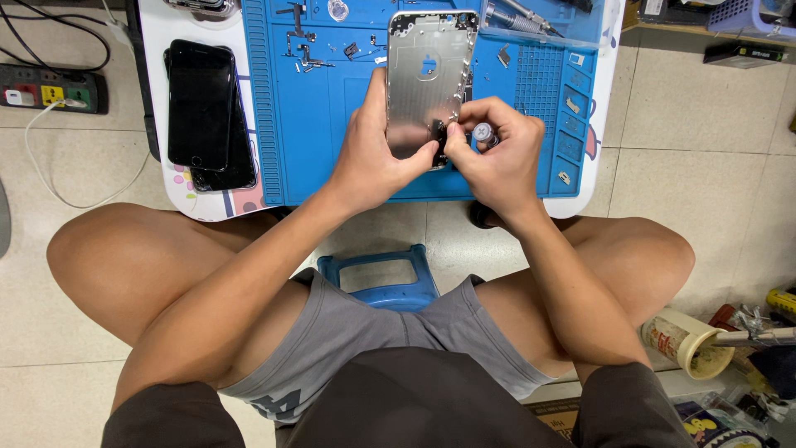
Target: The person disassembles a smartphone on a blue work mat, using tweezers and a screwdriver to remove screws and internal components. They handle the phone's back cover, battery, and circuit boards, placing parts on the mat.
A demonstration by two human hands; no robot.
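Head view, phone shell: a bare silver phone housing is up over the blue work mat, inner face to the camera, long axis running away from the person, top end at the far edge of the mat, bottom end down in the hands.
Head view, left hand: the left hand grips the housing's lower left edge, thumb across the face, fingers wrapped behind.
Head view, right hand: the right hand is curled tight, pinching a small screwdriver whose round silver cap faces the camera; its tip sits at the housing's bottom right corner, hidden by the fingers.
Head view, mat: tiny screws and brackets lie scattered near its far left.
Head view, table left: two dark phones stacked, screens up, on the white table.
Head view, below: a blue stool between the knees.
Head view, floor left: a power strip.
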